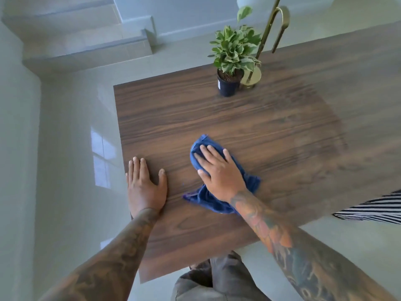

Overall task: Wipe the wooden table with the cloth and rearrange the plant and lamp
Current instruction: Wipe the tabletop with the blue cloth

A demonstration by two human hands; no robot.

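Observation:
A dark wooden table [260, 127] fills the middle of the head view. My right hand [219, 172] presses flat, fingers straight, on a crumpled blue cloth [208, 200] near the table's front left. My left hand [145, 187] rests flat on the bare wood at the left edge, holding nothing. At the far side stands a leafy green plant in a small black pot [229, 83]. Just behind and to the right of it is a brass lamp [252, 78] with a round base and a thin curved stem that rises out of the frame.
Glossy pale floor tiles [71, 148] surround the table on the left and front. Tiled steps [86, 46] rise at the back left. A striped black-and-white fabric [373, 210] shows at the right edge. My legs [217, 281] are at the table's front edge.

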